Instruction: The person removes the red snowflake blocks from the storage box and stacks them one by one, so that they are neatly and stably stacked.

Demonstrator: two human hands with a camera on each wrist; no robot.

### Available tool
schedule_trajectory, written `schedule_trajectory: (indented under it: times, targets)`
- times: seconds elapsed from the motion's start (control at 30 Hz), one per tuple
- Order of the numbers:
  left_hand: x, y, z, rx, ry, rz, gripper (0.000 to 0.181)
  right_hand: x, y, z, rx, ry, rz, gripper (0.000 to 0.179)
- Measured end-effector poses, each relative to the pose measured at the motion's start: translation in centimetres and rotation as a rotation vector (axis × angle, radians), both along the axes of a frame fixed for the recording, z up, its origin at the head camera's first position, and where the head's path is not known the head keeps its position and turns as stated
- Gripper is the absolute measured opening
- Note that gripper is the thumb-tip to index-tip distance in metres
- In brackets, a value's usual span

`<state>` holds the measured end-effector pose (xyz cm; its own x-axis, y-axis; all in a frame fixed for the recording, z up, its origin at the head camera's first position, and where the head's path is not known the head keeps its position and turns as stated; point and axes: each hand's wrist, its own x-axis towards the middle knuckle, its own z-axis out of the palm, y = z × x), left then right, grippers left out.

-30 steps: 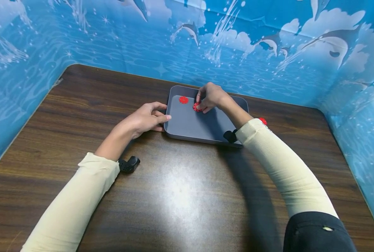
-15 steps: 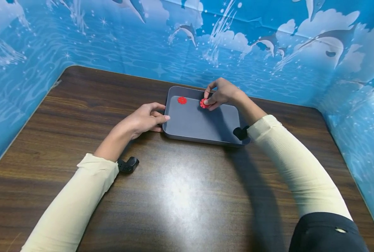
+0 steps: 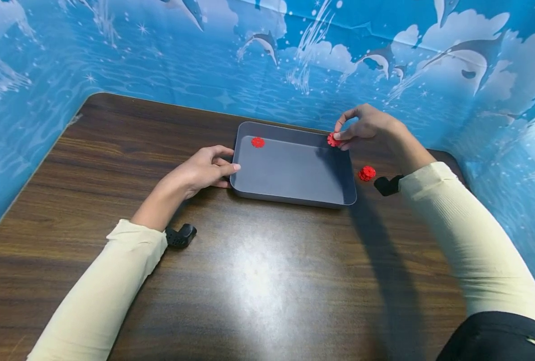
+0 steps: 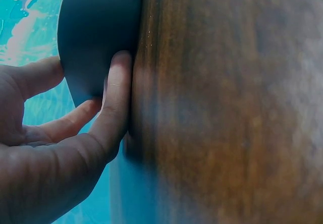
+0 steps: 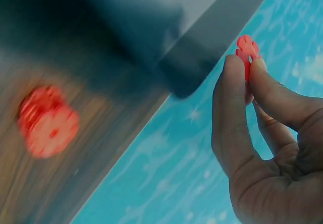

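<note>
My right hand (image 3: 365,125) pinches a red notched plastic disc (image 3: 333,140) between thumb and fingers, over the far right corner of the grey tray (image 3: 290,168). In the right wrist view the same disc (image 5: 247,51) stands edge-on between the fingertips. Another red notched disc (image 3: 258,142) lies in the tray's far left part. My left hand (image 3: 204,170) holds the tray's left side, thumb at the rim and other fingers against the outer wall. The left wrist view has these fingers (image 4: 117,90) touching the dark wall (image 4: 96,27).
A small pile of red notched discs (image 3: 366,173) lies on the brown wooden table (image 3: 249,281), just right of the tray. A blue curtain (image 3: 182,65) printed with dolphins hangs along the table's back and sides.
My right hand has lifted its disc from inside the tray and carried it right to the tray's far right corner, uncovering the pile. The left hand has stayed at the tray's side.
</note>
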<state>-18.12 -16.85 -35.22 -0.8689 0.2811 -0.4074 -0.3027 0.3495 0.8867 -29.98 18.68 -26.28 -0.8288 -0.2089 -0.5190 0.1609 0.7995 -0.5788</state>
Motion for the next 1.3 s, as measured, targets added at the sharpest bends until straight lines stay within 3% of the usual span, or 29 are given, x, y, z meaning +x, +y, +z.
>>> schedule_trajectory:
  times: [0.2,0.4,0.8,1.0,1.3]
  targets:
    - [0.0,-0.2,0.3,-0.005,0.002,-0.003,0.067,-0.3,3.9,0.2,0.152,0.022,0.021,0.017]
    - [-0.1,-0.2,0.3,0.004,0.001,0.004,0.067,0.4,7.1,-0.5,0.185,-0.004,0.009,0.018]
    - [0.1,-0.3,0.3,0.005,-0.004,-0.003,0.069,2.1,10.6,-3.5,-0.025,-0.096,-0.106,0.021]
    - [0.1,-0.2,0.2,0.007,-0.003,-0.001,0.068,2.6,10.8,-4.5,-0.041,-0.113,-0.144,0.021]
    - [0.0,0.0,0.1,0.017,-0.006,-0.002,0.068,2.6,11.3,-4.5,-0.033,-0.118,-0.187,0.026]
